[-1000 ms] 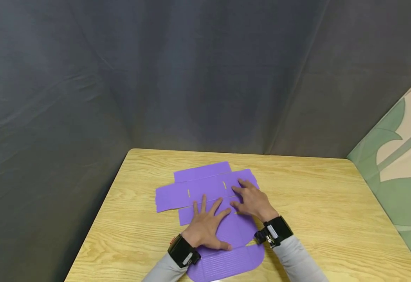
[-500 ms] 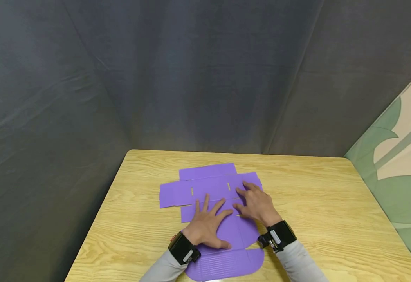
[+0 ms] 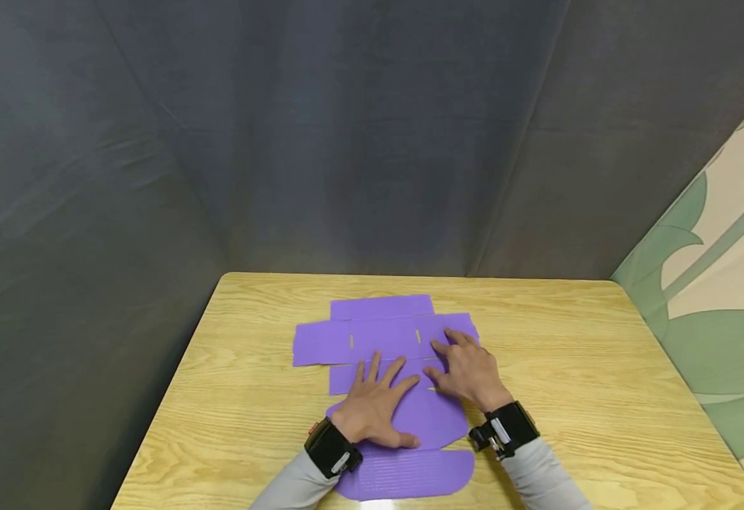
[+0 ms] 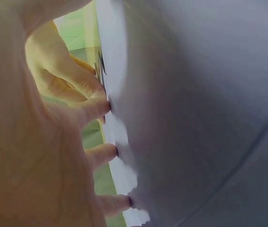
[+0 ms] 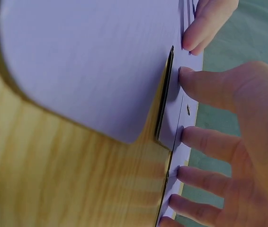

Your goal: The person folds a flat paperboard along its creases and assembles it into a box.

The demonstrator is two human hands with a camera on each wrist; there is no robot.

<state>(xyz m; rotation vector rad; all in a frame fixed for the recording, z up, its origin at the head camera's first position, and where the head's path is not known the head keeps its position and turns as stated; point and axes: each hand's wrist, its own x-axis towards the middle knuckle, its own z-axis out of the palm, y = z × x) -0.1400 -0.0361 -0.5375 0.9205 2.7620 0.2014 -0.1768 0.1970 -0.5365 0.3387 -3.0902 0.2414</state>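
Observation:
A flat purple cardboard box blank [image 3: 385, 338], with creases, flaps and narrow slots, lies unfolded on the table. My left hand [image 3: 375, 411] rests on its middle panel with the fingers spread. To the right, my right hand [image 3: 470, 372] touches the blank near its right flap, fingertips down and spread. In the right wrist view the thumb and fingers of the right hand [image 5: 238, 142] press on the purple panel [image 5: 91, 61] beside a cut edge. Seen from the left wrist, fingertips of the left hand [image 4: 63, 137] meet the sheet's surface.
The light wooden table [image 3: 601, 397] extends to both sides of the blank. A dark grey curtain [image 3: 359, 142] hangs behind and to the left. On the right stands a panel with a leaf and flower pattern [image 3: 723, 283]. Each wrist wears a black camera strap [image 3: 509, 428].
The blank has turned slightly clockwise and its far part has shifted a little to the right. My right hand has moved slightly right with it; the left hand stays nearly in place.

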